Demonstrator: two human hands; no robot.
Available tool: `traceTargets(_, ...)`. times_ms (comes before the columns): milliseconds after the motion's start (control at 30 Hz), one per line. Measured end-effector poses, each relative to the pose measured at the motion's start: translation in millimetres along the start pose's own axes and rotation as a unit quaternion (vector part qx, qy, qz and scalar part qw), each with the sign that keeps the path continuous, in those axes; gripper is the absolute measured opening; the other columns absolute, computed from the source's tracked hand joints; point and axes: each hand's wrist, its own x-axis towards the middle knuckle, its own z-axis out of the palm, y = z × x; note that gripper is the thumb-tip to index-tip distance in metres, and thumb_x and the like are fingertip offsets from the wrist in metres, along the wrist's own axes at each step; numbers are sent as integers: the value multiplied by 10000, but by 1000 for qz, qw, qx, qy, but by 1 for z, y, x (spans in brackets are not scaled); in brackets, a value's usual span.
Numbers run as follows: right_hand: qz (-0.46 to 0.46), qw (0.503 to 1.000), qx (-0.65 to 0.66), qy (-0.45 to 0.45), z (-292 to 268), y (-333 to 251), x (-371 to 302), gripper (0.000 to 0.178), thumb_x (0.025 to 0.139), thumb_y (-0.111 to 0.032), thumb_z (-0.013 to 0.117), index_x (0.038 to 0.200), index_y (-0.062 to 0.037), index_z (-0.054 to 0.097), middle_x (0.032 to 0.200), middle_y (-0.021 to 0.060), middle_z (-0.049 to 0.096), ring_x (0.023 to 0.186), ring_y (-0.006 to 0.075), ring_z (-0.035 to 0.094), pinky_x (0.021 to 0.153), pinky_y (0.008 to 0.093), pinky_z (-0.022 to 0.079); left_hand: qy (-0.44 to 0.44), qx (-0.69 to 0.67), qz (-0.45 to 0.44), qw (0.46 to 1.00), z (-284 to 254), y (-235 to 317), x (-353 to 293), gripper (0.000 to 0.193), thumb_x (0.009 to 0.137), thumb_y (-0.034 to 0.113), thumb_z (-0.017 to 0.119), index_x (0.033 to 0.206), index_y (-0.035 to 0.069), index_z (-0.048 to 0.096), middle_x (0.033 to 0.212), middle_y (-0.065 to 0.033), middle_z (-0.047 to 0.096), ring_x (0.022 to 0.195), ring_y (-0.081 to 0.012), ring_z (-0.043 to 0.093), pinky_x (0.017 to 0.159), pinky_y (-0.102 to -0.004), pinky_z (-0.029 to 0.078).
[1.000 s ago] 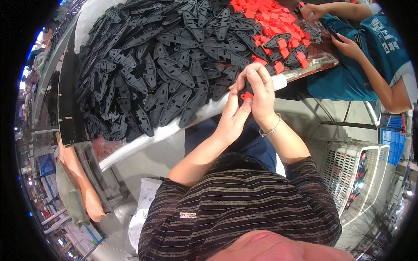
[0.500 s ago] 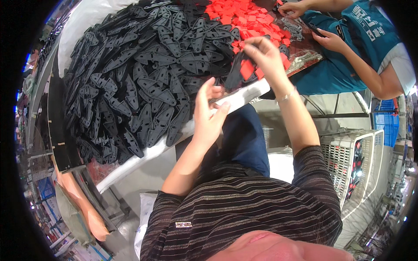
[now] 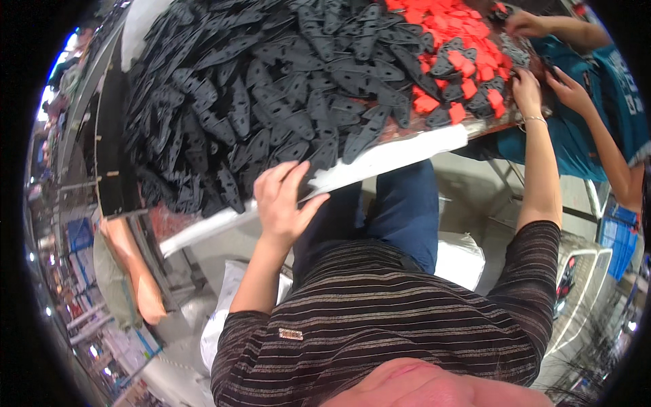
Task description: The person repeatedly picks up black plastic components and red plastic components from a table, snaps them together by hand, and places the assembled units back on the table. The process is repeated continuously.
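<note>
Lying just beyond the right hand (image 3: pixel 527 96), the nearer of the two, the small grey metal pieces (image 3: pixel 517 54) formed a loose heap without one long axis; whether that grip pinched any could not be told. Well to the left, the left hand (image 3: pixel 278 203) hung by the white padded edge (image 3: pixel 400 153), thumb and fingers parted, anything between them unclear, while a dark-grey leaf-shaped plastic plate (image 3: pixel 367 133) nearby slanted away rightward. Bright red plastic blocks (image 3: pixel 461 30) flanked the heap's left, and a co-worker's far hand (image 3: pixel 526 25) and near hand (image 3: pixel 571 93) crowded its right.
</note>
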Motion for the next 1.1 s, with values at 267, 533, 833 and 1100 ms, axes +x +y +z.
traceTargets(267, 53, 998, 26, -4, -20, -30, 6, 216, 819, -244, 574, 837, -33, 615, 829, 164, 654, 801, 343, 623, 734, 410, 484, -42, 57, -21, 997, 6, -2, 2, 463, 654, 173, 728, 1094, 85, 613, 1085, -53, 569, 967, -247, 511, 821, -363, 384)
traceTargets(533, 52, 908, 411, 58, -62, -120, -20, 167, 830, -149, 634, 924, -12, 645, 783, 33, 656, 706, 72, 578, 625, 215, 466, -32, 104, 2, 994, 21, 6, 26, 508, 659, 49, 622, 1163, 77, 559, 1066, -74, 578, 982, -264, 517, 839, -386, 391)
traceTargets(833, -44, 913, 372, -161, -79, -257, -111, 128, 820, -92, 642, 905, 0, 617, 731, 57, 611, 654, 89, 565, 614, 230, 456, 74, 1, -2, 997, 31, 3, 31, 433, 728, 27, 611, 1156, 39, 549, 1057, -122, 570, 971, -293, 526, 847, -385, 406)
traceTargets(1100, -57, 909, 390, -134, -68, -270, -120, 116, 792, -124, 630, 886, -57, 616, 715, 89, 630, 706, 230, 620, 612, 318, 473, 106, -316, -98, 938, 44, 35, 55, 260, 761, 23, 647, 1017, 26, 605, 838, -35, 531, 760, -127, 547, 715, -252, 451)
